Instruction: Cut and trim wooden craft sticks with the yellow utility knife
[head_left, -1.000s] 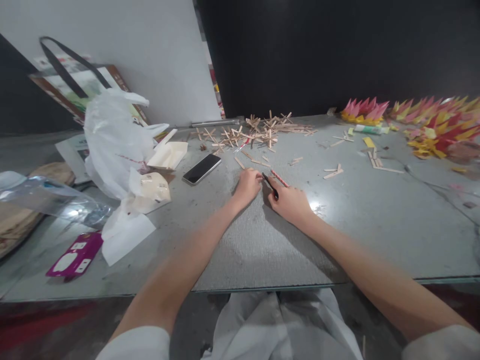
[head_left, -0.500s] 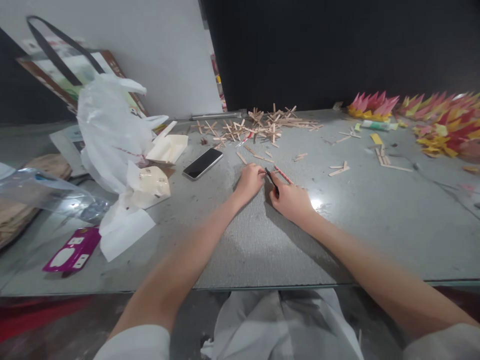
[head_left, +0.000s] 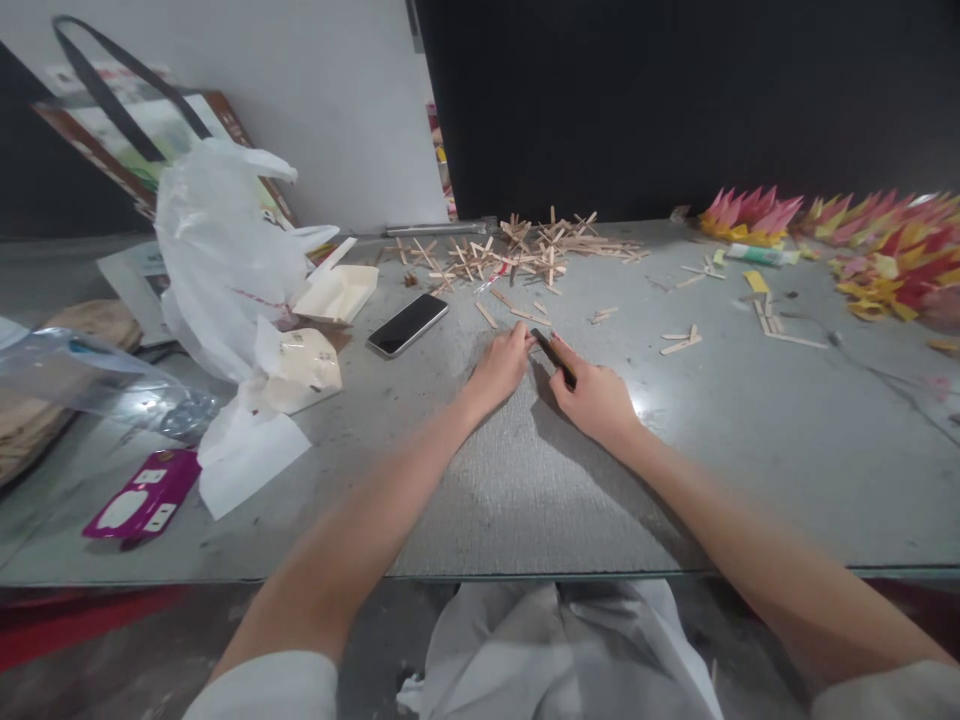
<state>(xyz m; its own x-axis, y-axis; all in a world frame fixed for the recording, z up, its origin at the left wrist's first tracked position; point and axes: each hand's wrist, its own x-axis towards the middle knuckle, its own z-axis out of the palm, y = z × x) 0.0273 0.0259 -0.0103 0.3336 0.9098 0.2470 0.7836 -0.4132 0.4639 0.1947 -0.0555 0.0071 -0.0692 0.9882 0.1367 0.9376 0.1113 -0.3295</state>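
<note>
Both hands rest on the grey table [head_left: 750, 460], close together near its middle. My right hand [head_left: 596, 400] is closed around a thin black tool [head_left: 553, 352] whose tip points up and left. My left hand [head_left: 499, 368] has its fingers curled down on the table just left of the tool's tip, pressing on something small I cannot make out. Just beyond the hands lie loose wooden stick pieces [head_left: 487, 315], and farther back a pile of glued stick crosses [head_left: 517, 255].
A black phone [head_left: 407, 324] lies left of the hands. Farther left are a white plastic bag [head_left: 217, 260], a cream paper box [head_left: 337, 293], white paper [head_left: 240, 455] and a purple packet [head_left: 139, 495]. Pink and yellow folded paper pieces [head_left: 862, 245] line the far right.
The right hand turned the black tool and shifted slightly right. The red-striped stick beside it no longer shows. The view drifted a little, so the things on the table sit slightly higher.
</note>
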